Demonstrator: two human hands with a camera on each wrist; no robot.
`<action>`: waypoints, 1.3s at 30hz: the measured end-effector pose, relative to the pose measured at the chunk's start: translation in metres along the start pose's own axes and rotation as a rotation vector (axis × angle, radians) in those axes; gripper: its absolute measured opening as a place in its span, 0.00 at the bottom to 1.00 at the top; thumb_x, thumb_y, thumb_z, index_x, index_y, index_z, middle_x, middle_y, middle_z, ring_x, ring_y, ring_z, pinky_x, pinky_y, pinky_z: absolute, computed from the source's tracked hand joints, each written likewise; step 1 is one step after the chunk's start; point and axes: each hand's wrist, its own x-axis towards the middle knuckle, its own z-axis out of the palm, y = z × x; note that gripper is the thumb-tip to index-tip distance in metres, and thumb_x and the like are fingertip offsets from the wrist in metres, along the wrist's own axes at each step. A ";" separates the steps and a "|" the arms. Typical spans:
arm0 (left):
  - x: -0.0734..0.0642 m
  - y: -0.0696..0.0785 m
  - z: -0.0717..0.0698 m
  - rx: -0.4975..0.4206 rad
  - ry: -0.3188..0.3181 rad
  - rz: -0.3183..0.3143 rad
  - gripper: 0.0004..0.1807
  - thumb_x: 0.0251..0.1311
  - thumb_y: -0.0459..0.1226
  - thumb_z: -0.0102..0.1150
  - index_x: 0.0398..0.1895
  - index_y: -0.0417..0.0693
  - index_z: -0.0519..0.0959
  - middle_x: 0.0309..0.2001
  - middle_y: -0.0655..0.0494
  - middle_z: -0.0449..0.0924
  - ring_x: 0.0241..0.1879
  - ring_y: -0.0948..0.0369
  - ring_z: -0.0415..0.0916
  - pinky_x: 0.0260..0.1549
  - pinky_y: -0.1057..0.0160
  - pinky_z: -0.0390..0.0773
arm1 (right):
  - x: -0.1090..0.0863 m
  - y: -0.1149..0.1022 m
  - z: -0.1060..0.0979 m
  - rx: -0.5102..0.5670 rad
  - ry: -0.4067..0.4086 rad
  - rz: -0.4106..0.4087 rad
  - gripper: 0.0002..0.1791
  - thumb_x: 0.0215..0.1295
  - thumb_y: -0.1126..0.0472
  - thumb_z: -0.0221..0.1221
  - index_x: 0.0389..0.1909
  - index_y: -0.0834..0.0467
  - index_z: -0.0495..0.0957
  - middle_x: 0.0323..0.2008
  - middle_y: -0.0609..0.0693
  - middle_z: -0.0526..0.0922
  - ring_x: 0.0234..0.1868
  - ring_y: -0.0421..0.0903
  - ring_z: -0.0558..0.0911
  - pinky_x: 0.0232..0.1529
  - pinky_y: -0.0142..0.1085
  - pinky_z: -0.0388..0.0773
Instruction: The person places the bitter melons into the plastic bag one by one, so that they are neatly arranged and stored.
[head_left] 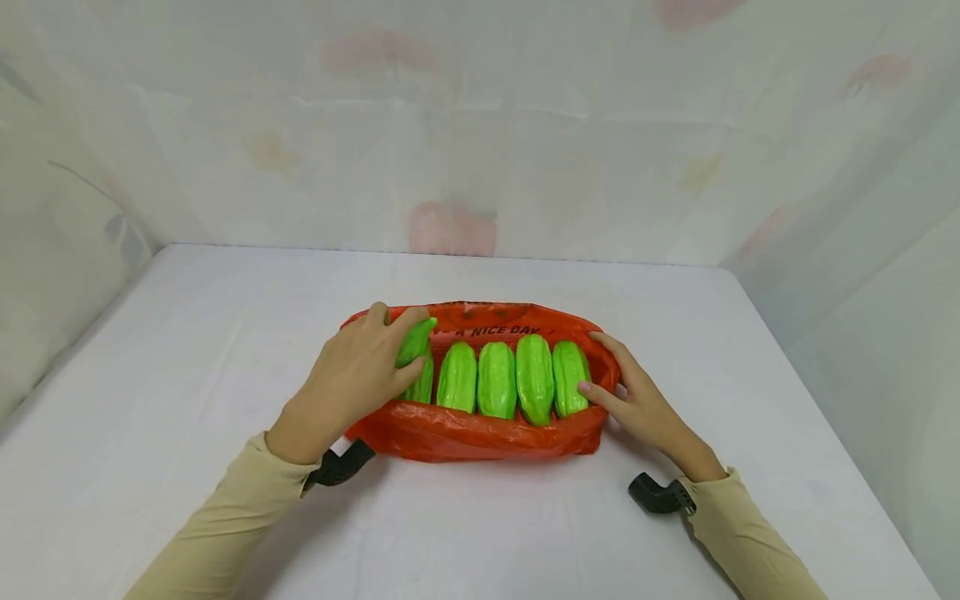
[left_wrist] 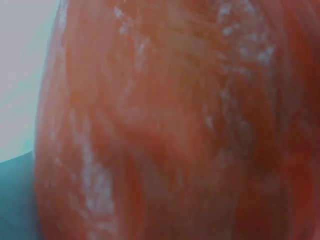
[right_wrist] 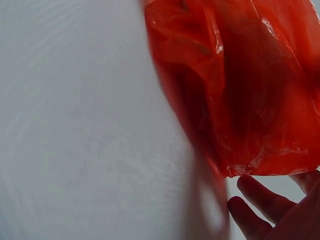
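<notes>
A red plastic bag (head_left: pixel 465 437) lies wide open on the table, with printed lettering on its inner back side. Several bright green ridged gourds (head_left: pixel 497 379) stand side by side in it. At the bag's left end my left hand (head_left: pixel 360 367) holds a green gourd (head_left: pixel 415 343) between thumb and fingers, over another gourd (head_left: pixel 422 385); the hand covers much of it. My right hand (head_left: pixel 633 400) grips the bag's right edge, thumb inside by the rightmost gourd (head_left: pixel 570 375), fingers around the outside. Red plastic (left_wrist: pixel 165 125) fills most of the left wrist view, blurred.
A white-covered table (head_left: pixel 480 533) lies beneath the bag. Behind it hangs a pale patterned cloth (head_left: pixel 525 167), which also runs along both sides. Black wrist mounts (head_left: pixel 660 493) stick out from both sleeves near the bag's front.
</notes>
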 end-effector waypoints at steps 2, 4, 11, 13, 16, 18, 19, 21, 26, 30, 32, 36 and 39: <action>-0.001 -0.001 0.000 0.012 0.021 0.022 0.25 0.58 0.38 0.60 0.60 0.50 0.73 0.30 0.47 0.69 0.21 0.57 0.63 0.18 0.64 0.64 | 0.000 0.000 0.000 0.001 -0.004 0.000 0.39 0.69 0.56 0.60 0.76 0.49 0.52 0.76 0.55 0.57 0.73 0.57 0.64 0.69 0.63 0.62; -0.001 -0.003 0.001 0.023 0.058 0.051 0.22 0.56 0.35 0.60 0.56 0.46 0.75 0.30 0.47 0.70 0.23 0.55 0.65 0.21 0.62 0.67 | 0.000 -0.001 0.000 0.002 -0.006 -0.002 0.39 0.70 0.56 0.60 0.76 0.49 0.52 0.76 0.55 0.57 0.73 0.57 0.63 0.69 0.64 0.62; -0.002 -0.006 0.004 0.114 0.126 0.110 0.12 0.57 0.32 0.61 0.41 0.34 0.74 0.36 0.41 0.73 0.35 0.46 0.72 0.39 0.51 0.76 | 0.001 -0.003 0.002 0.000 -0.001 -0.025 0.39 0.69 0.58 0.61 0.76 0.49 0.53 0.76 0.54 0.57 0.74 0.56 0.62 0.70 0.63 0.60; -0.003 -0.006 0.003 0.128 0.115 0.106 0.12 0.58 0.33 0.63 0.39 0.34 0.73 0.35 0.40 0.70 0.34 0.46 0.70 0.37 0.52 0.74 | 0.002 -0.003 0.003 -0.003 -0.001 -0.028 0.39 0.69 0.58 0.61 0.76 0.48 0.53 0.76 0.54 0.57 0.73 0.56 0.63 0.70 0.63 0.61; -0.003 -0.007 0.001 0.137 0.095 0.098 0.17 0.58 0.34 0.67 0.42 0.34 0.71 0.34 0.41 0.67 0.33 0.47 0.67 0.33 0.55 0.72 | 0.002 -0.002 0.003 -0.002 -0.004 -0.027 0.39 0.69 0.58 0.60 0.76 0.48 0.53 0.76 0.54 0.57 0.73 0.56 0.63 0.69 0.63 0.62; -0.004 -0.009 0.000 0.137 0.079 0.095 0.18 0.58 0.35 0.68 0.43 0.35 0.70 0.33 0.42 0.66 0.32 0.48 0.66 0.31 0.56 0.71 | 0.002 -0.002 0.003 -0.002 -0.005 -0.023 0.39 0.69 0.57 0.60 0.76 0.48 0.52 0.76 0.54 0.57 0.73 0.56 0.63 0.69 0.63 0.62; -0.004 -0.009 0.000 0.139 0.076 0.097 0.18 0.58 0.34 0.68 0.43 0.35 0.70 0.33 0.42 0.66 0.32 0.48 0.67 0.32 0.56 0.71 | 0.002 -0.002 0.004 -0.003 -0.006 -0.021 0.39 0.69 0.57 0.60 0.76 0.48 0.52 0.76 0.54 0.56 0.73 0.56 0.63 0.69 0.63 0.62; -0.004 -0.011 -0.001 0.147 0.062 0.095 0.17 0.58 0.34 0.66 0.43 0.34 0.71 0.33 0.42 0.68 0.33 0.47 0.68 0.36 0.54 0.73 | 0.002 -0.002 0.004 -0.005 -0.006 -0.014 0.40 0.69 0.56 0.60 0.77 0.48 0.52 0.77 0.53 0.56 0.74 0.56 0.62 0.70 0.63 0.60; -0.005 -0.013 -0.002 0.177 0.035 0.098 0.08 0.61 0.33 0.58 0.33 0.33 0.77 0.31 0.44 0.69 0.38 0.46 0.68 0.48 0.50 0.71 | 0.002 -0.004 0.005 -0.007 -0.009 -0.005 0.40 0.69 0.56 0.60 0.77 0.49 0.51 0.77 0.54 0.55 0.74 0.57 0.62 0.70 0.63 0.59; -0.005 -0.015 -0.006 0.184 -0.008 0.111 0.07 0.62 0.31 0.56 0.30 0.34 0.79 0.28 0.46 0.67 0.34 0.48 0.66 0.47 0.50 0.70 | 0.002 -0.005 0.005 -0.014 -0.012 -0.004 0.41 0.70 0.56 0.60 0.77 0.50 0.50 0.77 0.55 0.55 0.74 0.57 0.62 0.70 0.63 0.59; -0.005 -0.017 -0.011 0.144 -0.072 0.109 0.06 0.63 0.31 0.57 0.35 0.34 0.80 0.28 0.46 0.69 0.33 0.50 0.66 0.45 0.51 0.69 | 0.002 -0.005 0.005 -0.012 -0.012 -0.003 0.41 0.69 0.56 0.60 0.77 0.51 0.50 0.77 0.55 0.55 0.74 0.57 0.62 0.70 0.63 0.59; -0.004 -0.025 -0.022 -0.032 -0.238 0.107 0.14 0.64 0.33 0.58 0.51 0.34 0.79 0.40 0.45 0.79 0.42 0.50 0.73 0.55 0.44 0.68 | 0.002 -0.006 0.005 -0.007 -0.008 -0.001 0.41 0.69 0.56 0.60 0.77 0.51 0.50 0.77 0.54 0.56 0.74 0.57 0.62 0.70 0.62 0.60; -0.003 -0.034 -0.030 -0.186 -0.339 0.110 0.18 0.64 0.31 0.59 0.57 0.35 0.77 0.46 0.45 0.82 0.43 0.54 0.76 0.55 0.45 0.72 | 0.002 -0.005 0.006 -0.011 -0.002 -0.003 0.41 0.69 0.56 0.61 0.77 0.51 0.50 0.77 0.54 0.56 0.74 0.57 0.62 0.70 0.62 0.60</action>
